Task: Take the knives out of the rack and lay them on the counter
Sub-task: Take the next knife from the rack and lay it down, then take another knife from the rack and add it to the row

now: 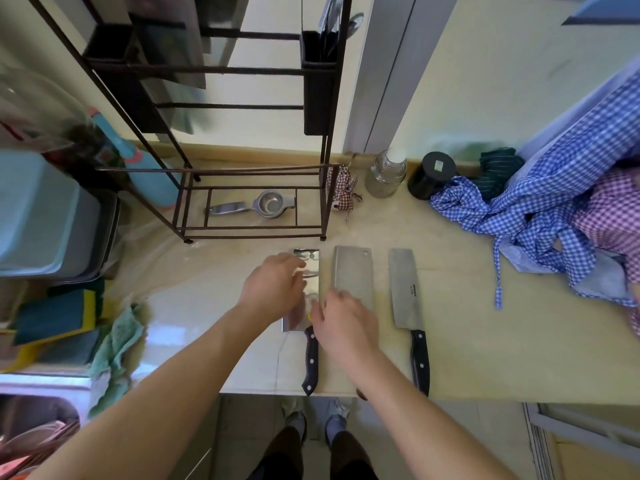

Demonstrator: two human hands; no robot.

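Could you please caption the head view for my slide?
Both hands settle the third cleaver beside two others on the counter.

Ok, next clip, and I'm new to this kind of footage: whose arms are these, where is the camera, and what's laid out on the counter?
There is no machine here. A person wears one wide-angle camera on the head, looking down, so the two bare arms are the wearer's own.

On the counter three cleavers lie side by side, blades pointing away: the left cleaver, the middle cleaver and the right cleaver. The left hand rests over the left cleaver's blade; the right hand is over the gap between the left and middle ones. Neither clearly grips anything.

Behind stands the dark metal rack, with a steel squeezer inside its base. Checked cloths are heaped at right.
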